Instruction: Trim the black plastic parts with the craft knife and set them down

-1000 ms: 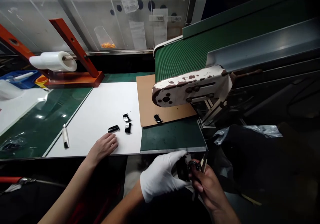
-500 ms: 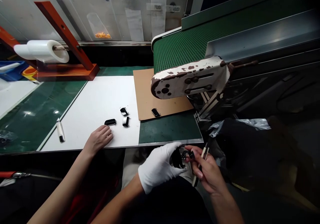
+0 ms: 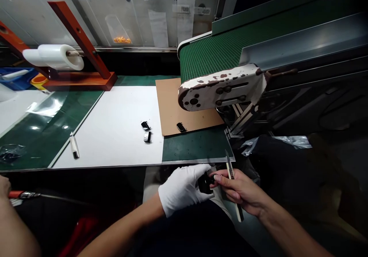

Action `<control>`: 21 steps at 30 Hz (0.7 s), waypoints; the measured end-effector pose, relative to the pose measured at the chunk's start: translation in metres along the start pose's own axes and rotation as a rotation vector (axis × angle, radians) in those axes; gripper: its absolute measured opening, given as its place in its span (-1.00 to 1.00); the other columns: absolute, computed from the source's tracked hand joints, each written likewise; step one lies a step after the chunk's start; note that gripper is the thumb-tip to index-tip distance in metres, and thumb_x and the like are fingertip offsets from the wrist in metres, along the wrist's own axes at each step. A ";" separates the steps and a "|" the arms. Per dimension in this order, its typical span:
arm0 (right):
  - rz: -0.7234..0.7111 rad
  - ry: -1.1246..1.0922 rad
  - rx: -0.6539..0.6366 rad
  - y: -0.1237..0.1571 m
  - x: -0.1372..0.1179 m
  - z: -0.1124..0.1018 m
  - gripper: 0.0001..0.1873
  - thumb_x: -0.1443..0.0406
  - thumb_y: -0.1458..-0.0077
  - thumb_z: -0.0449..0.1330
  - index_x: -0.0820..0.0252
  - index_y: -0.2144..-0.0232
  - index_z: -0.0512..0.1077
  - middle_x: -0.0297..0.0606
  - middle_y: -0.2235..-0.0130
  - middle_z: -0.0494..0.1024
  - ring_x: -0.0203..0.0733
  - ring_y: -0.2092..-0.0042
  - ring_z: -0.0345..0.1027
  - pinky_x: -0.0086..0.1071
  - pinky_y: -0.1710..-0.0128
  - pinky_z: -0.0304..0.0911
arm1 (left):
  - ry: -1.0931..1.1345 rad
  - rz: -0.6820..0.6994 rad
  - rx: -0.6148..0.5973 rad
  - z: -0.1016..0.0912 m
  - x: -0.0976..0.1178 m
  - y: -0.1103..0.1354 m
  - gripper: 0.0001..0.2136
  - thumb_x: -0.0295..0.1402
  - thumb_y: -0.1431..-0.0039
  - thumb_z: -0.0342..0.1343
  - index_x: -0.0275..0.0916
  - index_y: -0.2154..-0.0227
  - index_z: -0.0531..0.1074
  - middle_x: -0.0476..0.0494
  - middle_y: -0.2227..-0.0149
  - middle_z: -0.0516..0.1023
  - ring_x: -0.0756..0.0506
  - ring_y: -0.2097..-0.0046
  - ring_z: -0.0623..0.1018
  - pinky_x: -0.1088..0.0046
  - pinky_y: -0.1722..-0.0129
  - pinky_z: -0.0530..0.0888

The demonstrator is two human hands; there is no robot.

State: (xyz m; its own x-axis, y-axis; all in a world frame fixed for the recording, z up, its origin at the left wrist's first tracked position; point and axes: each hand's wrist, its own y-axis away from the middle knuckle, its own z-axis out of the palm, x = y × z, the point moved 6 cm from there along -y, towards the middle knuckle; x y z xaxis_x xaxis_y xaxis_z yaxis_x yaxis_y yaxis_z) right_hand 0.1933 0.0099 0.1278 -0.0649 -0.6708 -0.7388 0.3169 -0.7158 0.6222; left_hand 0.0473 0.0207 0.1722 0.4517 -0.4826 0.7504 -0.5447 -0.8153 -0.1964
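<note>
The person's left hand [image 3: 182,191], in a white fabric glove, curls closed around a small glossy black piece [image 3: 205,184], held just past the bench edge; its long axis is hidden by the fingers. The bare right hand [image 3: 240,190] pinches a slim pale-handled blade [image 3: 232,184], nearly upright, its pointed metal tip aimed up and away. That hand's fingertips [image 3: 217,177] sit right against the black piece. On a white sheet [image 3: 115,134] lie two small black-and-silver pieces [image 3: 146,131], beside a white-barrelled pen [image 3: 74,146]. A third piece [image 3: 181,127] rests on brown cardboard [image 3: 169,107] beneath a green mesh conveyor belt [image 3: 218,54]. Another person's bare arm [image 3: 14,226] enters at lower left
</note>
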 end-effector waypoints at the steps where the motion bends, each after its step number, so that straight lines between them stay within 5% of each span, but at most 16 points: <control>1: 0.024 -0.001 -0.008 0.002 0.001 -0.001 -0.60 0.10 0.17 0.42 0.33 0.38 0.54 -0.09 0.47 0.60 -0.64 0.74 -0.14 -0.59 0.75 -0.29 | 0.005 0.009 0.020 0.003 0.000 0.003 -0.64 -0.29 -0.05 0.23 -0.17 0.07 0.38 -0.08 0.21 0.60 -0.08 0.26 0.61 0.47 0.24 0.52; 12: 0.112 -0.124 -0.268 0.012 0.028 -0.007 -0.72 0.24 0.07 0.40 0.39 0.37 0.55 -0.10 0.48 0.61 -0.67 0.75 -0.13 -0.60 0.76 -0.36 | 0.058 0.166 0.208 0.034 0.007 0.031 -0.51 -0.10 -0.09 0.19 -0.22 -0.02 0.27 -0.18 0.21 0.57 -0.14 0.20 0.61 0.38 0.18 0.57; 17: 0.117 -0.280 -0.439 -0.006 0.069 -0.011 -0.67 0.17 0.13 0.43 0.32 0.48 0.44 -0.58 0.73 0.30 -0.64 0.78 -0.26 -0.62 0.79 -0.31 | 0.065 0.267 0.136 0.030 0.020 0.024 -0.56 -0.12 -0.09 0.18 -0.23 0.03 0.30 -0.15 0.26 0.57 -0.13 0.23 0.59 0.40 0.19 0.56; 21: 0.141 -0.306 -0.593 -0.027 0.108 0.001 -0.66 0.13 -0.22 0.14 0.26 0.48 0.36 -0.65 0.69 0.16 -0.55 0.77 -0.18 -0.60 0.82 -0.15 | 0.109 0.314 -0.013 0.032 0.033 0.010 -0.59 -0.07 -0.08 0.17 -0.26 0.13 0.35 -0.17 0.30 0.55 -0.11 0.27 0.57 0.43 0.20 0.54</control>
State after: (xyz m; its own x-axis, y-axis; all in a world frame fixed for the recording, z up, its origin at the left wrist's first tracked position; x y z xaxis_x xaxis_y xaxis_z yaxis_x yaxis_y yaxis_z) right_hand 0.1768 -0.0429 0.0314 -0.2216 -0.8370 -0.5003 0.8016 -0.4485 0.3954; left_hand 0.0794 -0.0138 0.1750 0.1827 -0.6721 0.7175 -0.6549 -0.6275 -0.4211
